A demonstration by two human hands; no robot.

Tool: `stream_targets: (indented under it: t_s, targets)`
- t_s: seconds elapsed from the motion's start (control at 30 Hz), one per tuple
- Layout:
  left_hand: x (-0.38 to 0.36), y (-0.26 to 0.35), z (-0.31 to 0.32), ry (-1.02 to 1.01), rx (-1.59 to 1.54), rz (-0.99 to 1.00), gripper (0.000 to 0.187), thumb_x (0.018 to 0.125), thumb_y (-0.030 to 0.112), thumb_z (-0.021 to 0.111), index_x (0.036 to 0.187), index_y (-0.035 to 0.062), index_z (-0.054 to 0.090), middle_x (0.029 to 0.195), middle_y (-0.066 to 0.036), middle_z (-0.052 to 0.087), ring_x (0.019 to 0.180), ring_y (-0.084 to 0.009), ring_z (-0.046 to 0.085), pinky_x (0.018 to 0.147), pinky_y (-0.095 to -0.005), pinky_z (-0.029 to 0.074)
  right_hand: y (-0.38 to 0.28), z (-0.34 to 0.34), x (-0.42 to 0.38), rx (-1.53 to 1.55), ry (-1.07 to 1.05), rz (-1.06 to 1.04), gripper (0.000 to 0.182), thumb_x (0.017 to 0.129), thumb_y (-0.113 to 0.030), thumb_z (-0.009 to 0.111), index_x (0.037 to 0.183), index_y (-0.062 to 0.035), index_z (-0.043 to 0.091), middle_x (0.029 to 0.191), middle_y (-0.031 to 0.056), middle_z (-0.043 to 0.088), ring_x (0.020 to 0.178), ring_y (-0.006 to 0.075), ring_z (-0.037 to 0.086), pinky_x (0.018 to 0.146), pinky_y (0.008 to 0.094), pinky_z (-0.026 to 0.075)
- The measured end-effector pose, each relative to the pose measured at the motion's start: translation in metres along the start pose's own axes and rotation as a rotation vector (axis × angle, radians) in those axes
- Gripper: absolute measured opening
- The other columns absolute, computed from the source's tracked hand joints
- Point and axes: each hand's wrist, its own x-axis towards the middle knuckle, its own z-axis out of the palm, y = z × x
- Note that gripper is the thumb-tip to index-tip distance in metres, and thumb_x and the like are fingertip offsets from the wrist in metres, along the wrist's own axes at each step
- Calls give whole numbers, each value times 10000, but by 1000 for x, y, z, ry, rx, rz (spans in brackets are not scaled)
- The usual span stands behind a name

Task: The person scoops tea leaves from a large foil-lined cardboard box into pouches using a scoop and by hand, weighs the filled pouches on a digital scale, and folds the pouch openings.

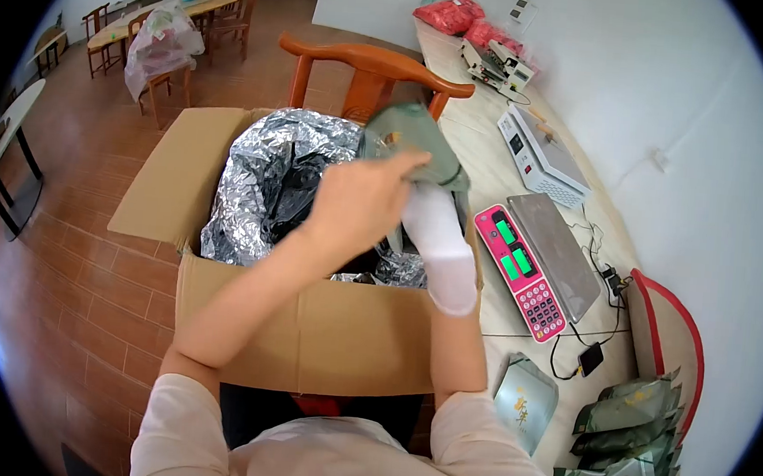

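Note:
A dull green pouch with a small gold print is held above the right side of an open cardboard box. My right hand, in a white glove, grips the pouch from below and from the right; its fingertips are partly hidden behind it. My bare left hand is closed at the pouch's lower left, with its index finger across the front. The thumb is hidden and the pouch is slightly blurred. Beneath the hands, the box holds a crumpled silver foil liner with a dark opening.
Beside the box stand a pink scale with a metal plate and a white device. A flat green pouch lies nearer me, by several filled pouches. A wooden chair is behind the box.

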Motion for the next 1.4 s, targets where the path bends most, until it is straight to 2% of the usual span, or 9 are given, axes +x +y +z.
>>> stream_targets:
  t_s: [0.23, 0.3, 0.43, 0.67, 0.8, 1.0, 1.07, 1.13, 1.4]
  targets:
    - [1, 19, -82, -199, -265, -195, 361, 825, -35, 421, 1097, 43, 645, 770, -57, 652, 586, -83, 544, 532, -244, 445, -45, -59, -61, 145, 375, -726, 257, 852, -109, 529, 1072, -1, 607, 923, 155, 643, 813, 330, 622, 760, 398, 500]
    - [3, 18, -98, -212, -377, -334, 384, 823, -37, 407, 1094, 58, 661, 972, 2, 659, 635, -17, 524, 504, -173, 417, -47, -80, -73, 137, 404, -792, 277, 871, -180, 523, 1042, 12, 627, 932, 170, 650, 825, 335, 634, 755, 416, 516]
    - [1, -29, -111, -257, -475, -600, 233, 885, 99, 482, 1040, 46, 646, 668, 48, 546, 487, 14, 414, 389, -160, 309, -14, -68, -71, 114, 480, -630, 283, 920, -151, 447, 1017, 37, 634, 919, 160, 662, 806, 289, 642, 737, 367, 512]
    - [-15, -144, -46, -636, -326, -786, 269, 870, 135, 492, 1058, 23, 649, 580, 3, 520, 465, -51, 494, 423, -194, 393, 65, 46, -6, 381, -177, -24, 307, 902, -239, 532, 1075, -5, 630, 965, 148, 663, 908, 270, 625, 842, 333, 467]
    - [-31, -186, -5, -686, -109, -801, 315, 886, 117, 470, 1156, 24, 604, 572, 11, 502, 440, -48, 465, 385, -203, 381, 111, 130, 14, 170, -962, 205, 619, 843, -402, 613, 1310, -19, 478, 1251, 188, 548, 1149, 278, 530, 965, 336, 415]
    - [-35, -228, 5, -779, 72, -670, 369, 899, 108, 412, 1226, 32, 565, 593, -35, 546, 471, -79, 522, 438, -237, 448, 158, 221, 37, -569, -1390, -184, 997, 623, -498, 765, 1393, -15, 354, 1321, 209, 475, 1241, 345, 429, 1038, 392, 358]
    - [-23, -195, -3, -750, 184, -756, 243, 760, 74, 545, 923, -59, 665, 792, -248, 646, 789, -367, 651, 742, -422, 503, 192, 264, 28, -807, -1475, -195, 1035, 579, -550, 775, 1379, -27, 377, 1310, 176, 500, 1229, 311, 453, 1001, 381, 394]
    - [-44, -194, -3, -620, 376, -376, 297, 800, 72, 451, 991, -1, 667, 805, -225, 650, 787, -346, 647, 762, -411, 492, 196, 286, 17, -1110, -1551, -268, 1045, 543, -607, 774, 1351, -46, 419, 1264, 143, 549, 1178, 284, 509, 945, 367, 432]
    - [-12, -174, -10, -752, 346, -780, 295, 826, 62, 435, 999, -32, 654, 616, -157, 601, 587, -231, 626, 592, -356, 488, 215, 315, -25, -1128, -1512, -400, 305, 779, -314, 672, 1034, -152, 709, 1131, 45, 660, 1050, 256, 620, 864, 353, 474]
